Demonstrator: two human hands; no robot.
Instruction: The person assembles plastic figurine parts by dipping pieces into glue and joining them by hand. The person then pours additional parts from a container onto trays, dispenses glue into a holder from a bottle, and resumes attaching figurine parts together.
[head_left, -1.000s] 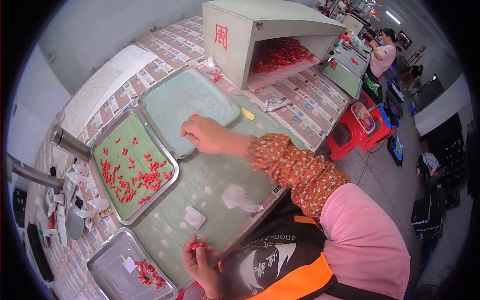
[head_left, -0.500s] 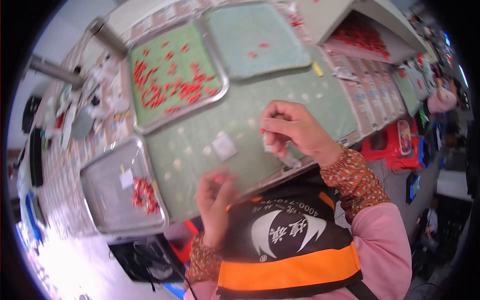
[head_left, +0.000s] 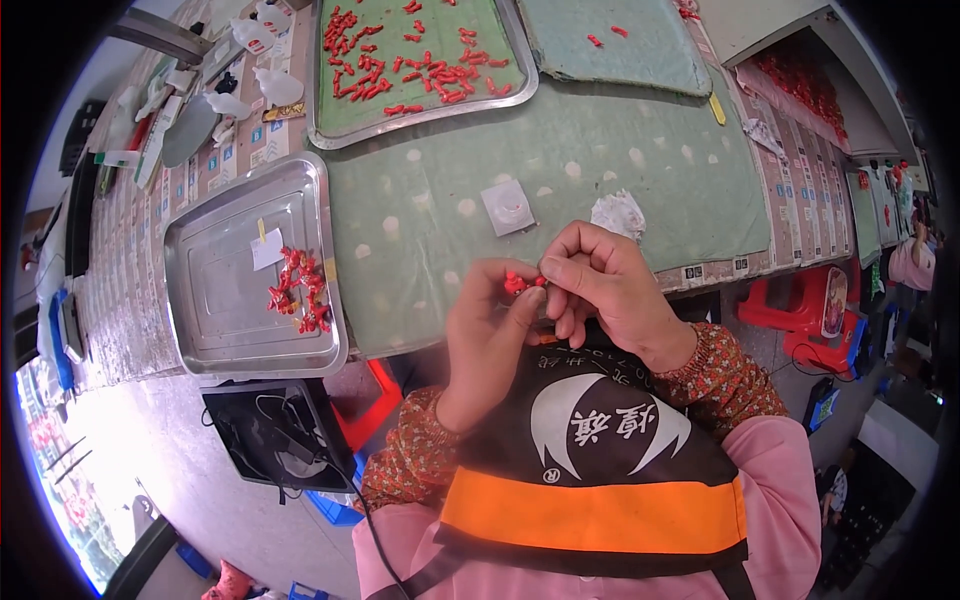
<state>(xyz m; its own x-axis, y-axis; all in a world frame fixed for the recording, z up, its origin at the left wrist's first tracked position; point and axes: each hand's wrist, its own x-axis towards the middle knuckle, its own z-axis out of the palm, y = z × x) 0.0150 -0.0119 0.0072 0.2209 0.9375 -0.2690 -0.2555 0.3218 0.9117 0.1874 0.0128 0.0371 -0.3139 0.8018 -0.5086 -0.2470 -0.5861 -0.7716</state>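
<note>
My left hand [head_left: 482, 325] is closed, its thumb and fingers pinching a small red figurine [head_left: 515, 284]. Against it, the fingertips of my right hand [head_left: 625, 295] pinch a tiny red piece [head_left: 541, 281], partly hidden by the thumb. Both hands meet over the near edge of the green table mat [head_left: 420, 240]. Just beyond them lie a white paper square [head_left: 508, 208] with a round mark on it and a crumpled white tissue [head_left: 619, 214].
At left, a metal tray [head_left: 215, 300] holds a cluster of red figures [head_left: 300, 290] and a paper tag. A green-lined tray [head_left: 420, 115] of scattered red pieces lies beyond. Right of it is a pale green board [head_left: 620, 65] with two red pieces. A red stool [head_left: 790, 310] stands at right.
My left hand has come up and right to meet my right hand, which has moved a little lower. The head view has shifted, so the trays sit higher in the picture.
</note>
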